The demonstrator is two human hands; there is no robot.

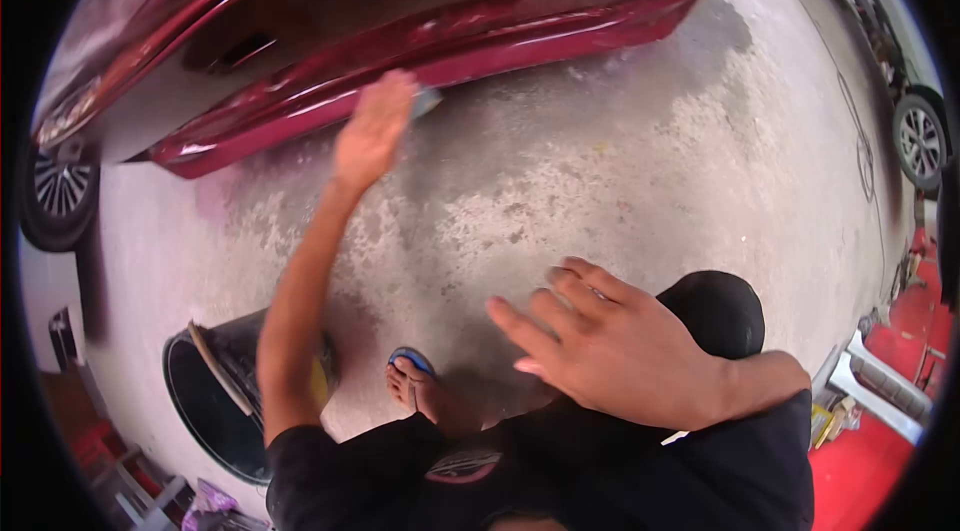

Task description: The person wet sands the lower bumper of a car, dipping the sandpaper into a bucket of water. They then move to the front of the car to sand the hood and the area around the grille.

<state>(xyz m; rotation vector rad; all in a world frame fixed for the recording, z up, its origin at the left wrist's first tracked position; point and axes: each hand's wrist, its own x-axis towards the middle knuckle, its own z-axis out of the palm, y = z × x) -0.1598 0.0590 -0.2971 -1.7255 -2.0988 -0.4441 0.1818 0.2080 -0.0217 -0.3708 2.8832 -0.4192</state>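
My left hand (376, 131) reaches out to the glossy dark red sill (520, 56) along the bottom of a car. It is slightly blurred, and a thin grey-green sheet or pad (426, 102) sticks out beside its fingers, close against the sill. The rest of that sheet is hidden by the hand. Nearer to me, my right hand (615, 346) hovers over my bent knee (712, 313). Its fingers are loosely bent and apart, with nothing in them.
A black bucket (180, 401) stands at my left, with a light strip across its mouth. The car's wheel (62, 193) is farther left. At the right are another car's wheel (918, 141), a cable (858, 136) and a silver grille part (880, 386) on a red surface.
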